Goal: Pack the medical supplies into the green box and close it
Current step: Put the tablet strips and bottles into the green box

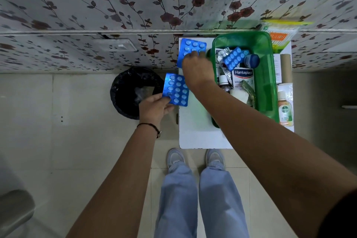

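Mid-packing: left hand pinches one blister pack; right hand closes on another (table's far-left corner). Next: both into green box.

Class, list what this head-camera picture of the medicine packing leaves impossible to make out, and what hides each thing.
- Far blister pack, head view: near edge covered by the right hand, so the grip is unclear.
- Green box: near-left corner hidden by the right forearm; no lid identifiable.
- Hansaplast box: small print unreadable.
- Yellow packet behind the box: blurred.
- Left hand pinches another blister pack; no printing readable.
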